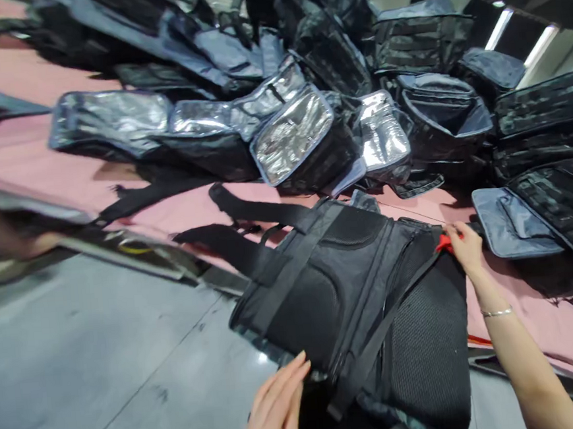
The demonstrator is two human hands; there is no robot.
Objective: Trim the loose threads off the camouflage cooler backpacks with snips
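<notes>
A black backpack (pixel 351 282) lies in front of me with its back side up, showing padded mesh panels, a long strap across it and shoulder straps reaching toward the far left. My left hand (pixel 279 407) rests at its near edge, fingers stretched out and close together, gripping nothing. At the far right corner of the bag, my right hand (pixel 462 247) is closed, with a small red thing (pixel 443 244) showing under the fingers. What exactly that red thing is cannot be made out. The thumb of my left hand is hidden.
Beyond the backpack, a pink-covered table (pixel 167 207) carries several dark camouflage bags, some with silver-lined compartments (pixel 293 138) lying open. More bags (pixel 558 206) are stacked at the right. A blurred arm of another person (pixel 4 230) shows at the left edge, above grey floor (pixel 104 361).
</notes>
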